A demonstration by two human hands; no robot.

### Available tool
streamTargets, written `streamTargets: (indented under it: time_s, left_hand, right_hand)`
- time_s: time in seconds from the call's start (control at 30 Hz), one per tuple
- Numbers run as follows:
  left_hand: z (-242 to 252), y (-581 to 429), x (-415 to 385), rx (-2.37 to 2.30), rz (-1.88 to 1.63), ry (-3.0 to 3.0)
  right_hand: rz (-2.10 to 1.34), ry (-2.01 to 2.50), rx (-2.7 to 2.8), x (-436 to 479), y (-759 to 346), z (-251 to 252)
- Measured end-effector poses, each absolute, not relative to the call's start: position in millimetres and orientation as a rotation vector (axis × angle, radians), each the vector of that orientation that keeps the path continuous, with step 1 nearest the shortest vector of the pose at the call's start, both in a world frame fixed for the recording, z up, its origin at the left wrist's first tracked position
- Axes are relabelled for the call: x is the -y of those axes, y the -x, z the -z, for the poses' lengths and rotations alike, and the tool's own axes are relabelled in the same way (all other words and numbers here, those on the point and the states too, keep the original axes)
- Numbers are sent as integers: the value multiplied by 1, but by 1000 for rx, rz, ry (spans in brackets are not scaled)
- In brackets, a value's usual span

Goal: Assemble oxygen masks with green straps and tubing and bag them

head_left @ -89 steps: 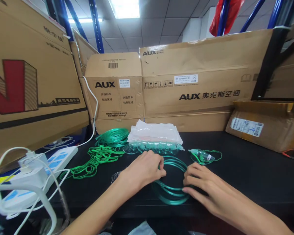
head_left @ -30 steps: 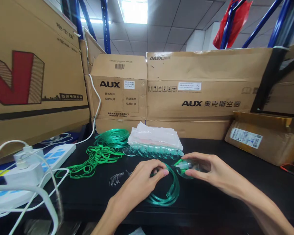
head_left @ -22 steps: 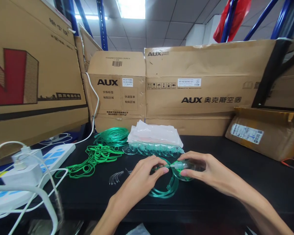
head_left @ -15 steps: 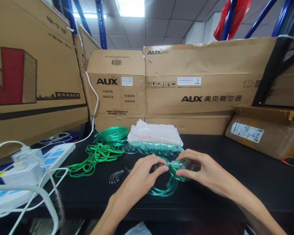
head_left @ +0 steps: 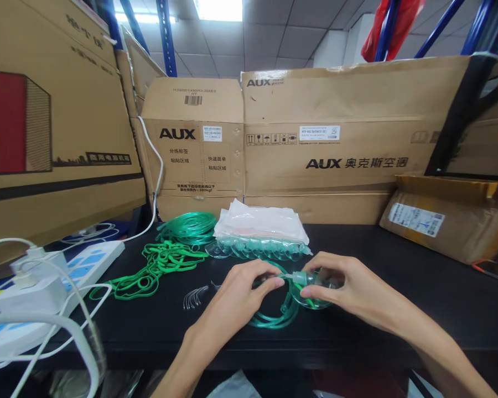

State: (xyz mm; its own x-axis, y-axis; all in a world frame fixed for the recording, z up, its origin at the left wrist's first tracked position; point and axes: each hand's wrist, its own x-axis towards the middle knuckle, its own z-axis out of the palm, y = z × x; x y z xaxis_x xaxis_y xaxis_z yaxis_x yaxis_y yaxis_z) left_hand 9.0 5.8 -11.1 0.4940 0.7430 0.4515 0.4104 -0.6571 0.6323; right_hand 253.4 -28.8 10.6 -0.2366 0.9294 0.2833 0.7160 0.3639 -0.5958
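Note:
My right hand (head_left: pixel 336 279) is closed round a clear green oxygen mask (head_left: pixel 321 298), low over the black table, with its connector (head_left: pixel 299 278) pointing left. My left hand (head_left: pixel 253 287) pinches the end of a green tube at that connector; the fingers partly hide the joint. A loop of the green tubing (head_left: pixel 274 320) hangs or lies below both hands; I cannot tell which. Green strap shows through the mask. Just behind the hands is a row of green masks (head_left: pixel 265 249) beside white plastic packaging (head_left: pixel 261 221). Thin curved wires (head_left: pixel 194 297) lie left of my left hand.
Coiled green tubing (head_left: pixel 188 228) and tangled green elastic straps (head_left: pixel 161 265) lie at left. Further left is a white power strip (head_left: pixel 89 265) with plugs and cables. Large cardboard boxes (head_left: pixel 340 138) wall the back; a smaller taped box (head_left: pixel 448 221) stands at right.
The view has shifted slightly. My right hand and the mask sit a little further right, while my left hand keeps its pinch at the connector.

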Motion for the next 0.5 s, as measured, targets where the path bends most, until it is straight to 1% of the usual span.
streamTargets:
  time_s: [0.17, 0.33, 0.5]
  left_hand:
    - [11, -6, -6, -944, -994, -2361]
    - [12, -7, -3, -1051, -925, -2442]
    - [11, -5, -5, -940, -914, -2405]
  right_hand:
    - [-396, 1400, 2068, 31, -248, -11]
    - [-277, 1385, 2133, 36, -240, -12]
    - [-436, 1336, 2128, 32, -246, -12]
